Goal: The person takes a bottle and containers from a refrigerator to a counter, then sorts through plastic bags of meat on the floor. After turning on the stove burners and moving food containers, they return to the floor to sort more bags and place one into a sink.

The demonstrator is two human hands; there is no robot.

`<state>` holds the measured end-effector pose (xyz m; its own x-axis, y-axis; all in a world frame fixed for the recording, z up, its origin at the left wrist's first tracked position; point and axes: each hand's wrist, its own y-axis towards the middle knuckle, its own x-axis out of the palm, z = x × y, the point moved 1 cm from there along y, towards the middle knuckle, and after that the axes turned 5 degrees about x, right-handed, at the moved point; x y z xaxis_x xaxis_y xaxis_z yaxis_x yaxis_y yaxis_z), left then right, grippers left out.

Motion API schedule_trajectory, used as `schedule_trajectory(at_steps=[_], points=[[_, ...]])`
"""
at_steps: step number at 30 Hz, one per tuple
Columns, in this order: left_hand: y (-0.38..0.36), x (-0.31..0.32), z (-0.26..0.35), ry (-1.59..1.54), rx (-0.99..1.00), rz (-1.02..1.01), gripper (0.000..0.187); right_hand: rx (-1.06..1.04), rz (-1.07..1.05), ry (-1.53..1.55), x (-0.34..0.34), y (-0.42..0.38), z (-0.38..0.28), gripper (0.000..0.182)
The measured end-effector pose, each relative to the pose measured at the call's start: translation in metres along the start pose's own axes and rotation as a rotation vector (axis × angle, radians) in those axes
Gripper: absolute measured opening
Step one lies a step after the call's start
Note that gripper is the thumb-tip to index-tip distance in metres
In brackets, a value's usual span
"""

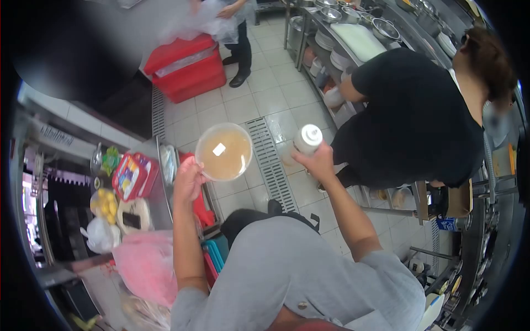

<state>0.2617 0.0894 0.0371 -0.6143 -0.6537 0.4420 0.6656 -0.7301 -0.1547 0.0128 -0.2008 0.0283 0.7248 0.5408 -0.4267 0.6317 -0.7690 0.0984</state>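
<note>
A round, clear-lidded tub of tan contents, with a small white label on top, is gripped at its lower left edge by my left hand. My right hand is wrapped round a white bottle with a white cap, held upright to the right of the tub. A gap separates the two items, and both are up above the tiled floor. The tub's underside is hidden.
A person in black leans over the steel shelving at right. Another person's legs stand beside a red bin. A counter at left holds yellow items and a pink bag. A drain grate crosses the floor.
</note>
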Motion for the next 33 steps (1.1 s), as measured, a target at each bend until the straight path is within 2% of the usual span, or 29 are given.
schedule_trajectory(at_steps=[3, 8, 12, 14, 16, 18, 21, 25, 31, 33], points=[[0.092, 0.007, 0.016, 0.023, 0.012, -0.066, 0.016, -0.097, 0.117, 0.105, 0.015, 0.088, 0.005, 0.062], [0.259, 0.028, 0.031, 0.04, -0.01, -0.181, 0.013, -0.033, 0.292, 0.177, 0.025, 0.237, 0.0, 0.062], [0.403, 0.038, 0.025, 0.081, -0.056, -0.317, 0.01, -0.071, 0.53, 0.054, 0.022, 0.344, 0.005, 0.06], [0.471, 0.065, 0.026, 0.106, -0.107, -0.367, 0.009, 0.028, 0.599, -0.013, 0.01, 0.393, 0.004, 0.06], [0.548, 0.097, 0.028, 0.149, -0.128, -0.447, 0.01, 0.047, 0.703, -0.033, -0.001, 0.436, 0.004, 0.055], [0.613, 0.127, 0.015, 0.203, -0.163, -0.54, 0.016, 0.061, 0.789, -0.025, -0.019, 0.475, 0.013, 0.058], [0.686, 0.206, 0.007, 0.218, -0.211, -0.605, 0.015, 0.148, 0.896, -0.032, -0.052, 0.515, 0.028, 0.059], [0.765, 0.307, -0.016, 0.201, -0.297, -0.718, 0.009, 0.167, 1.046, -0.037, -0.105, 0.572, 0.066, 0.057], [0.879, 0.454, -0.094, 0.243, -0.342, -0.788, 0.011, 0.2, 1.124, -0.176, -0.223, 0.665, 0.149, 0.061], [0.906, 0.499, -0.12, 0.261, -0.382, -0.786, 0.011, 0.284, 1.119, -0.234, -0.258, 0.687, 0.183, 0.063]])
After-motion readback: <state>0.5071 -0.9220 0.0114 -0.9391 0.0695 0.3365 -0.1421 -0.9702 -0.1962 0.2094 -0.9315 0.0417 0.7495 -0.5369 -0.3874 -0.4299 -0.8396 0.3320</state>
